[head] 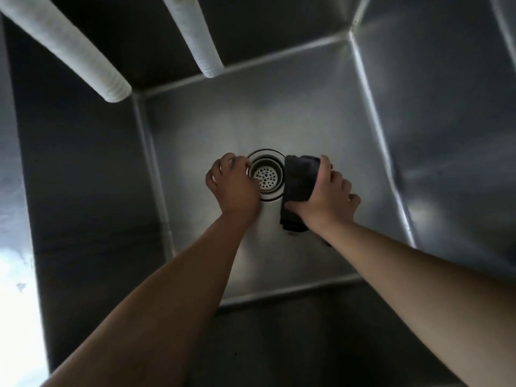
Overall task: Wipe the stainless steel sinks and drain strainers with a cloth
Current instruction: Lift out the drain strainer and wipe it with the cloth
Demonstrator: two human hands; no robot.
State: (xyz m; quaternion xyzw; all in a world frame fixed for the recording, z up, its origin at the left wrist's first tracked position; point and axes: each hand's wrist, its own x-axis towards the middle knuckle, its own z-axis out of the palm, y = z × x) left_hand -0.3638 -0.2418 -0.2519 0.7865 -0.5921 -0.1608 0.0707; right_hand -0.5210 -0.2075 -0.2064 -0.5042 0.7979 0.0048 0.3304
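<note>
Two pale ribbed hoses [69, 48] slant down from the top left, dim light lies overall, and a bright white glare [16, 303] washes the lower left edge.

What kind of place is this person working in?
Probably a commercial kitchen or utility wash area. The view looks down into a deep, square stainless steel sink with a perforated drain strainer in its floor, and two white ribbed hoses hang in from above. The right hand holds a dark cloth.
</note>
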